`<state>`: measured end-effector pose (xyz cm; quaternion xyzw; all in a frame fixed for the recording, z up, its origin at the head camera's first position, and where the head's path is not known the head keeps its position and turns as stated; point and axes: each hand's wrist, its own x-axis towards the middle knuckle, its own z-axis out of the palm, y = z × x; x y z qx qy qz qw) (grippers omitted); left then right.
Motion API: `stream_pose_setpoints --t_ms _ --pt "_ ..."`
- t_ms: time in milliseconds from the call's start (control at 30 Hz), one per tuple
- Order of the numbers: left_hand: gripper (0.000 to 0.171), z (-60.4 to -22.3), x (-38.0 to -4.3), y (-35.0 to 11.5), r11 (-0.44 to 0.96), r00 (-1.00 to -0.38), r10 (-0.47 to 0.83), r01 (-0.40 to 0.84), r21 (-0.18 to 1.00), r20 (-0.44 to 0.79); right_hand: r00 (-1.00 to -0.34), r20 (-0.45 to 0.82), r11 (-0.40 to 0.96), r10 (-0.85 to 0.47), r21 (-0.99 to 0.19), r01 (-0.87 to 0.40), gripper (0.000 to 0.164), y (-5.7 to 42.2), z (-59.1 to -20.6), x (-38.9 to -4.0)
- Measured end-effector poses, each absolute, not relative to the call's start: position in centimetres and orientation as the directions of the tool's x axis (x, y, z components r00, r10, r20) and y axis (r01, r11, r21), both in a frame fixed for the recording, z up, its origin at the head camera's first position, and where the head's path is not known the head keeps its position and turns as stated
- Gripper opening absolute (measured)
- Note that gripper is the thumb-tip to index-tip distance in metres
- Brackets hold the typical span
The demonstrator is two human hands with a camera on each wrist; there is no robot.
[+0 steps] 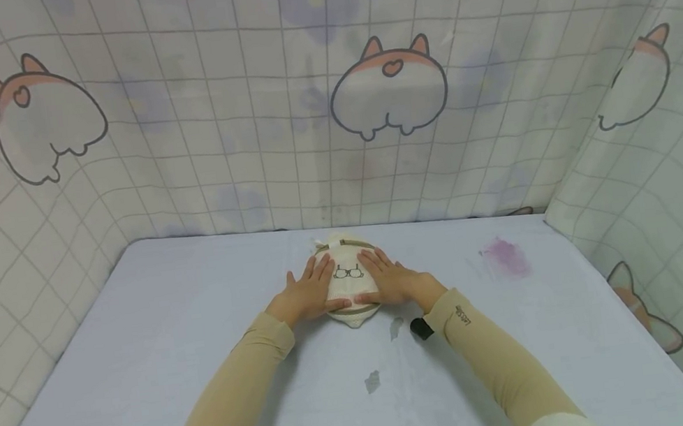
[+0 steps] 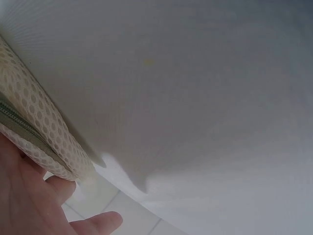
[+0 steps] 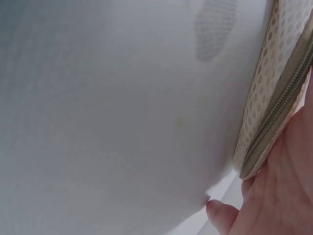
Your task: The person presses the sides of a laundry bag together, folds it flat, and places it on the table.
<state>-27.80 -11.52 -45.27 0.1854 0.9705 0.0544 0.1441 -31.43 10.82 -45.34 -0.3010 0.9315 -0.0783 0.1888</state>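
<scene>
A cream mesh laundry bag (image 1: 350, 286) with a zip and a printed pair of glasses lies on the table in the head view. My left hand (image 1: 309, 294) rests on its left side, and my right hand (image 1: 395, 283) lies on its right side. Fingers are extended on both hands, with the thumbs pointing toward each other across the near part. In the left wrist view, honeycomb mesh (image 2: 41, 110) and a zip (image 2: 24, 127) run beside the hand. The right wrist view shows the bag's zipped edge (image 3: 281, 100) against the palm. Whatever is inside the bag is hidden.
The white table (image 1: 143, 362) is backed by a grid-patterned curtain (image 1: 280, 121) on three sides. A small black object (image 1: 421, 328) lies near the right wrist. Grey marks (image 1: 372, 382) and a pink stain (image 1: 507, 257) show on the tabletop.
</scene>
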Motion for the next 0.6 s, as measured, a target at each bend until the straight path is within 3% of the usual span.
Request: stream_pose_setpoints --t_ms 600 --pt "0.097 -44.9 -27.4 -11.6 0.922 -0.886 0.38 0.338 0.189 -0.267 -0.753 -0.301 0.81 -0.585 -0.263 -0.524 0.099 10.8 -46.4 -31.7"
